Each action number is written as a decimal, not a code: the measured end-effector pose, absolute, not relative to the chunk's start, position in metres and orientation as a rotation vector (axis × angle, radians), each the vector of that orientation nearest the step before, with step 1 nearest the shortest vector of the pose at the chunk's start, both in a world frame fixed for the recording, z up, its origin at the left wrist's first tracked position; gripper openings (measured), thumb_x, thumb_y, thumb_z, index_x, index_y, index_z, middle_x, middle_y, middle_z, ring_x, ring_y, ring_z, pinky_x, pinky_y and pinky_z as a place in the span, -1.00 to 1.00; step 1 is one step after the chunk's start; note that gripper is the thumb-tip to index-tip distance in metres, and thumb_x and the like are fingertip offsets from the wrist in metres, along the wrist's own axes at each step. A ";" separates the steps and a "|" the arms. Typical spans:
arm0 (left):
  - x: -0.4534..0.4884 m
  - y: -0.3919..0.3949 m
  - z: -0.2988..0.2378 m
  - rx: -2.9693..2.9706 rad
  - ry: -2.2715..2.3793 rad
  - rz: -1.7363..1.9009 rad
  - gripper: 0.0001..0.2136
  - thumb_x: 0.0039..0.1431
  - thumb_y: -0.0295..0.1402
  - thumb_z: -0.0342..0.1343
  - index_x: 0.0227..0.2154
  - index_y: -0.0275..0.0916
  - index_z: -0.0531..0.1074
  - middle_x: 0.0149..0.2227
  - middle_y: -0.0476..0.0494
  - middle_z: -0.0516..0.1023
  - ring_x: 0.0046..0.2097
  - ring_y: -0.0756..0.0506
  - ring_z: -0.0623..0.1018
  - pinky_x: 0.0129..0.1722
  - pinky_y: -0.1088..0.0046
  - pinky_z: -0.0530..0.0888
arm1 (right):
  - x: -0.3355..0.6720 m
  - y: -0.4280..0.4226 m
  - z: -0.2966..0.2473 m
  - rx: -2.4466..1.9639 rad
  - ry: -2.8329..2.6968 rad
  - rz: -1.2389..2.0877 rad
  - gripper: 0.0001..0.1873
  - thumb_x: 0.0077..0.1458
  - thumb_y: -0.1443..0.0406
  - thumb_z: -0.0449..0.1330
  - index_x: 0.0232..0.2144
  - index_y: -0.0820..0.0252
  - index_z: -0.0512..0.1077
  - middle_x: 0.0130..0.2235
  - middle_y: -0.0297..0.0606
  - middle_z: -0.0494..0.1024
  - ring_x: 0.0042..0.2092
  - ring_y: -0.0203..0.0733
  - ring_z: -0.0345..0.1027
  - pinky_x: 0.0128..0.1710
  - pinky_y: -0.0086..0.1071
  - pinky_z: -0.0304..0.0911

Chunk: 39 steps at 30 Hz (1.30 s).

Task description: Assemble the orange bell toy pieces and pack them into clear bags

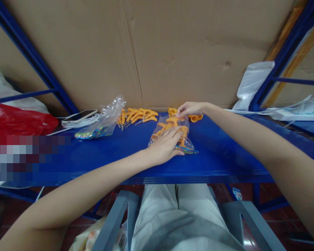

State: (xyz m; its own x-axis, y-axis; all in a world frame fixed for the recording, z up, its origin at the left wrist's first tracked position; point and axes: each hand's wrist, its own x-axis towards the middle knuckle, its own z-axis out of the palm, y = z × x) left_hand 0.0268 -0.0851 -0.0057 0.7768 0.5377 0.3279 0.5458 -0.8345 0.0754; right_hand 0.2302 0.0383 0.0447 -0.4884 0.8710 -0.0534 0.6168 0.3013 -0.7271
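- Left hand (165, 146) lies flat, fingers extended, pressing the clear bag (159, 131) onto the blue shelf (219, 153).
- Right hand (191, 108) pinches the bag's far end.
- Bag: crinkled transparent film holding orange pieces (172, 120).
- Long axis runs away from the person, with a multicoloured printed strip (188, 150) at the near end.
- Print is too small to read.
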 end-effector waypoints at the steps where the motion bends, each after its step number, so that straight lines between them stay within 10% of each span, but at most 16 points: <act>1: 0.027 -0.087 -0.007 -2.918 -0.916 -0.548 -0.38 0.06 -0.20 0.15 0.14 -0.29 0.09 0.25 -0.41 0.10 0.29 -0.27 0.10 0.21 0.09 0.15 | 0.230 0.038 0.044 -1.331 -2.212 0.990 -0.87 -0.12 0.28 0.31 -0.57 0.21 0.44 -0.54 -0.34 0.42 -0.49 -0.38 0.24 -0.44 -0.46 0.21; 39: 0.025 -0.096 -0.028 -2.630 -1.116 -0.801 -0.43 0.05 0.00 0.08 0.01 -0.31 0.20 0.14 -0.44 0.28 0.18 -0.32 0.28 0.10 0.04 0.23 | 0.225 0.046 0.027 -1.273 -1.832 1.766 -0.87 0.13 0.37 0.05 -0.39 0.27 0.39 -0.61 -0.36 0.38 -0.59 -0.37 0.17 -0.54 -0.50 0.12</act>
State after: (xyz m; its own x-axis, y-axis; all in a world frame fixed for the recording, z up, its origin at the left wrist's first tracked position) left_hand 0.0246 -0.0957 -0.0278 0.5747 0.6148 0.5402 0.7086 -0.7040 0.0473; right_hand 0.2251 0.0456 0.0271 -0.5648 0.7451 -0.3547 0.3820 -0.1450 -0.9127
